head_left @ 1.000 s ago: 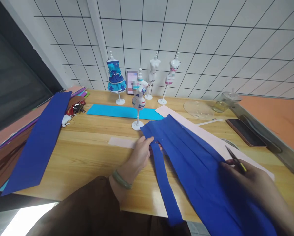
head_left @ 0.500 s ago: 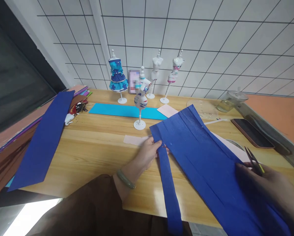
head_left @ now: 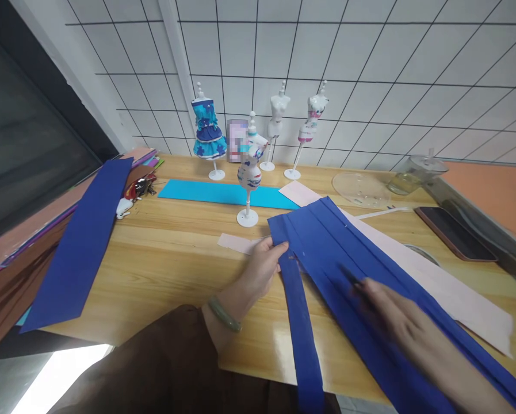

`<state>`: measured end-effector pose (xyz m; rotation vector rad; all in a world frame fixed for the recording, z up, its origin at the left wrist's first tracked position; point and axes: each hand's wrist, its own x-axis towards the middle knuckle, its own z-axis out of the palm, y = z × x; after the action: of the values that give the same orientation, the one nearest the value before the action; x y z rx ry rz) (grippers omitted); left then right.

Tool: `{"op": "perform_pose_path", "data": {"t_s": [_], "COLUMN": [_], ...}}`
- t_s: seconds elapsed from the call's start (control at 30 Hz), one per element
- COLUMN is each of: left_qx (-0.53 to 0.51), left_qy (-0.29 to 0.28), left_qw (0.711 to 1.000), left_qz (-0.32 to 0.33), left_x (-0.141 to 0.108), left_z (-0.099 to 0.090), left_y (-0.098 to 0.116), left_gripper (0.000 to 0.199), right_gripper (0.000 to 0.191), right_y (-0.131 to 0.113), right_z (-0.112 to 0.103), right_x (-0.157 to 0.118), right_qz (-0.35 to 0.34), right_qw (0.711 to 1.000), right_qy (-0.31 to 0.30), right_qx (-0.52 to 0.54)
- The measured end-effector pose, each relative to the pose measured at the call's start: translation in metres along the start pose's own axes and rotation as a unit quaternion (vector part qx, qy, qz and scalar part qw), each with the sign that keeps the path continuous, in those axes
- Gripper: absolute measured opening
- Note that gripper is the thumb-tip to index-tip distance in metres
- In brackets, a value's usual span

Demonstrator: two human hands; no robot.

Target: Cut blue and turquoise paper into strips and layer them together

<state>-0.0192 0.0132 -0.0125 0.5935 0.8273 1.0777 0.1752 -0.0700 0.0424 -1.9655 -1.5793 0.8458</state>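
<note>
Pinching blue paper (head_left: 327, 247) w/ L hand (head_left: 264, 264); R hand (head_left: 391, 310) closed round scissors (head_left: 349, 275), blurred.

Right side of table (head_left: 154, 276): phone (head_left: 454, 233), flat, screen dark; clear lidded cup (head_left: 417, 172) (contents yellowish) beyond it. Behind: pale wall (head_left: 378, 69), dark grid lines.

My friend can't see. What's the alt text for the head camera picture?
A left hand grips a blue sheet near a narrow strip; a right hand holds a blurred dark tool above the sheet. Behind, four small dress forms stand on a wooden table.
</note>
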Motion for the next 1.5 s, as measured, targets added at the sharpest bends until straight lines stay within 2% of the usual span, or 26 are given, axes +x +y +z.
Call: {"op": "perform_pose_path", "data": {"t_s": [0.1,0.23,0.47,0.67,0.83,1.1,1.5], "left_qx": [-0.021,-0.048,-0.039,-0.045,-0.037,-0.032,-0.024], "left_qy": [0.011,0.009,0.021,0.028,0.045,0.003,-0.001], "left_qw": [1.0,0.999,0.999,0.998,0.998,0.999,1.0], "left_qz": [0.009,0.008,-0.001,0.015,0.006,-0.001,-0.003], "left_x": [0.001,0.003,0.004,-0.001,-0.005,-0.003,-0.006], "left_z": [0.0,-0.001,-0.003,0.0,0.003,-0.001,-0.003], "left_y": [0.001,0.001,-0.001,0.008,0.013,0.01,0.013], "left_gripper": [0.021,0.022,0.023,0.025,0.019,0.031,0.026], "right_gripper": [0.052,0.05,0.052,0.053,0.053,0.052,0.051], "right_y": [-0.016,-0.021,-0.026,-0.035,-0.035,-0.035,-0.038], "right_z": [0.022,0.037,0.044,0.042,0.04,0.042,0.042], "right_x": [0.002,0.011,0.013,0.015,0.015,0.019,0.025], "right_qz": [0.028,0.041,0.064,0.068,0.062,0.049,0.046], "right_qw": [0.983,0.967,0.962,0.966,0.967,0.97,0.969], "right_qy": [-0.156,-0.215,-0.231,-0.212,-0.215,-0.202,-0.206], "right_qx": [0.097,0.131,0.13,0.132,0.123,0.123,0.131]}}
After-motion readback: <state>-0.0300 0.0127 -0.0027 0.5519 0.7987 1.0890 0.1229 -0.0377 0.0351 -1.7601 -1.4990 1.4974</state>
